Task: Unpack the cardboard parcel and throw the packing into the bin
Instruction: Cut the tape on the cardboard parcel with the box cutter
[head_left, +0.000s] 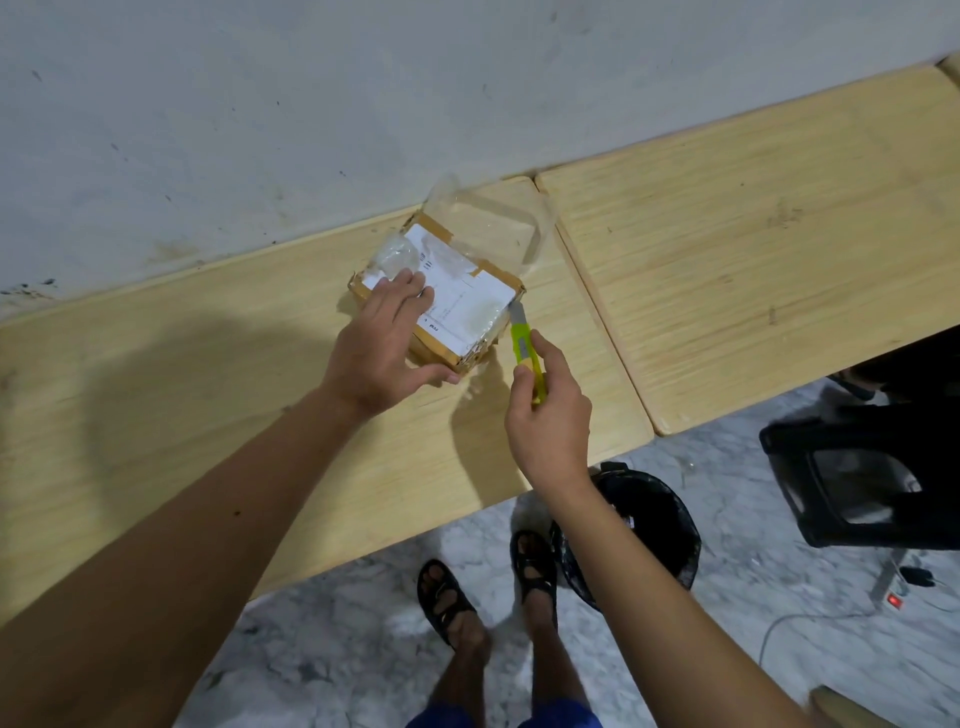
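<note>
A small cardboard parcel (457, 296) with a white label and clear tape lies on the wooden table (182, 395) near the wall. A long strip of clear tape (540, 228) loops up from its far side. My left hand (387, 343) presses flat on the parcel's near left part, thumb along its front edge. My right hand (548, 421) grips a yellow-green utility knife (524, 353), whose blade tip touches the parcel's right corner. The black bin (654, 525) stands on the floor under my right forearm.
A second wooden table (753, 249) adjoins on the right. A black stool (862, 483) stands on the floor at right, with a power strip (893, 597) beside it. My sandalled feet (488, 587) are on the marbled floor below the table edge.
</note>
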